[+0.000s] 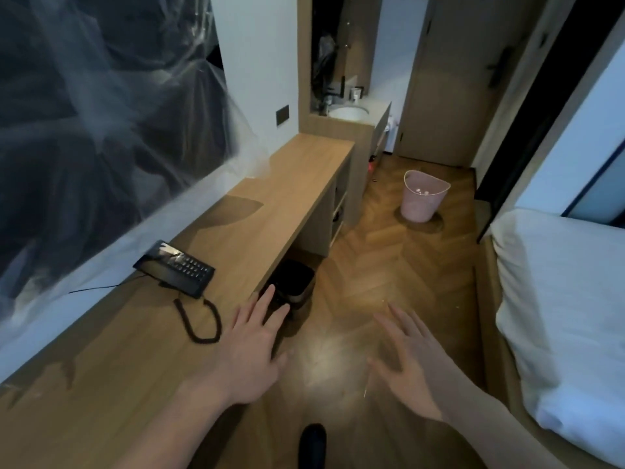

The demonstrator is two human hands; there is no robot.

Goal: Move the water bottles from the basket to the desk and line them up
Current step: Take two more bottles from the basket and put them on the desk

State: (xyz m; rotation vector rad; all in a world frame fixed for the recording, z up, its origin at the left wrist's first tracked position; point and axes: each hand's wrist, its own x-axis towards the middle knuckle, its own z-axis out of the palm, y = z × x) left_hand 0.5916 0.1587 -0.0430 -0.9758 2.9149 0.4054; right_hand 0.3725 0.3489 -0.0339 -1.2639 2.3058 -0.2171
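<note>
The left hand (pixel 252 346) is held open with the fingers spread and nothing in it; it hangs over the front edge of the desk (pixel 287 184), with the palm turned down and the forearm stretched forward from the lower left. The right hand (pixel 411 363) is also open and empty, the fingers fanned out, above the bare wooden floor (pixel 389 265); its outline is a little blurred. Both arms are reached forward at about the same height, well apart from each other.

Beside the left hand, on the desk, a black telephone (pixel 176 267) is seen with its coiled cord (pixel 199 319) lying toward the hand. Under the desk edge a dark bin (pixel 294 282) is standing.

The pink basket (pixel 422 196) is placed on the floor far ahead, well apart from both hands and near the far end of the desk. Inside it only small pale round shapes, probably the caps of the water bottles (pixel 422 191), can be made out; the bodies are hidden by the wall of the basket, so their number cannot be told.

If the bottles are full, some weight is to be expected, and the plastic walls would probably yield when pressed and could be smooth. A hold around the middle of the body, or just under the cap when lifting out of the basket, is judged to be the safest. No bottle is yet on the desk.
</note>
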